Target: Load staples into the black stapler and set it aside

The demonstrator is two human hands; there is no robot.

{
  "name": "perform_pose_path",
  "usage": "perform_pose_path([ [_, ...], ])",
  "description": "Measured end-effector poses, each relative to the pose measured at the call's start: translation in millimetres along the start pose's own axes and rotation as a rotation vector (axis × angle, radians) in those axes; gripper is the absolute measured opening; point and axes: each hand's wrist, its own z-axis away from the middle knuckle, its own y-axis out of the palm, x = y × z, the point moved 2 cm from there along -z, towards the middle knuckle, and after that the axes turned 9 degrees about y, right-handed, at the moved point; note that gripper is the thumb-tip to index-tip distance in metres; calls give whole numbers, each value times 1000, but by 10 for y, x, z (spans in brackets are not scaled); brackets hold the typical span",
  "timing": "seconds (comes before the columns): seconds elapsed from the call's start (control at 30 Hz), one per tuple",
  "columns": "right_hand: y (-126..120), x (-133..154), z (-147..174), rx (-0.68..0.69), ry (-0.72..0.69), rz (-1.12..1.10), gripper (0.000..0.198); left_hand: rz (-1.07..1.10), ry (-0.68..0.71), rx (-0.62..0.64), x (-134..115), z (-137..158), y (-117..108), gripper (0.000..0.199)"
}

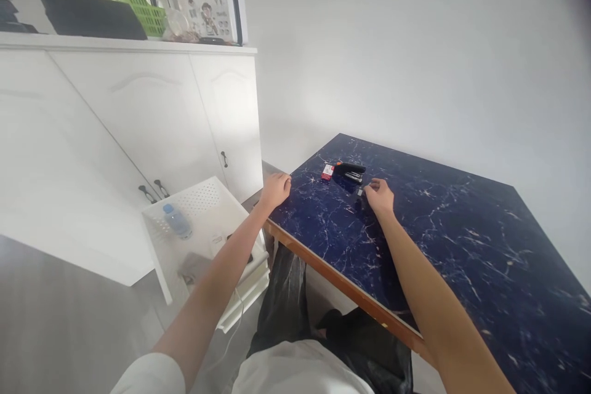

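Observation:
My right hand (379, 196) is low over the dark blue marbled table (443, 221), its thumb and fingers closed in a pinch. A small silvery-grey piece (360, 192), which looks like a strip of staples, shows at the fingertips. Just beyond it lies a black stapler (351, 170) with a bright metal part and an orange spot at one end. Touching or very close to its left end is a small red and white box (327, 172). At the table's left edge rests my left hand (276, 189), curled into a loose fist; its palm is hidden.
Left of the table stands an open white drawer (203, 197) holding a water bottle (177, 221) with a blue cap. White cabinets (138, 111) carry a green basket (145, 12) and a printed white case (210, 6). The table's brown front edge (341, 280) runs before my lap.

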Motion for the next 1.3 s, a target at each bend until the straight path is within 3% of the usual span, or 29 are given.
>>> perform_pose_path([
  [0.6,72,-59,-73,47,75,10,43,30,27,19,53,11,62,20],
  [0.77,63,-105,-67,40,93,-88,42,41,39,8,58,15,54,20],
  [1.3,54,-48,-70,51,75,-95,41,1,22,31,18,-12,33,21],
])
